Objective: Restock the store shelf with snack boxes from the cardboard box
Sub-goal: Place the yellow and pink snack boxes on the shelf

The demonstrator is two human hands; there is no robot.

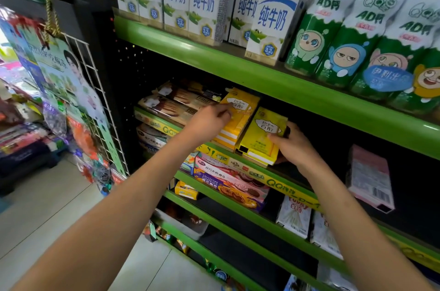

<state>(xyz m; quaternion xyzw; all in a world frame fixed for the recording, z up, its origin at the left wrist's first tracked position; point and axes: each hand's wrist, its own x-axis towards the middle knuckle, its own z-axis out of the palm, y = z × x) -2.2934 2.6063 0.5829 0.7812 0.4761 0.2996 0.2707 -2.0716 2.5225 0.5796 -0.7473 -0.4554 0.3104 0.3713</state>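
Note:
Two stacks of yellow Pejoy snack boxes lie on the second green shelf (292, 181). My right hand (294, 145) grips the right side of the lemon-yellow stack (260, 134), thumb on its top face. My left hand (210, 120) rests on the left edge of the orange-yellow stack (240, 109), fingers curled, forefinger pointing at its top face. Brown biscuit boxes (171, 103) lie to the left on the same shelf. The cardboard box is out of view.
White milk cartons (204, 0) and green drink bottles (371, 36) fill the shelf above. A pink box (369, 176) stands at the right on the dark shelf. Cookie packs (228, 181) and white Pocky boxes (295, 217) sit below. A wire rack (100, 109) with hanging snacks stands left.

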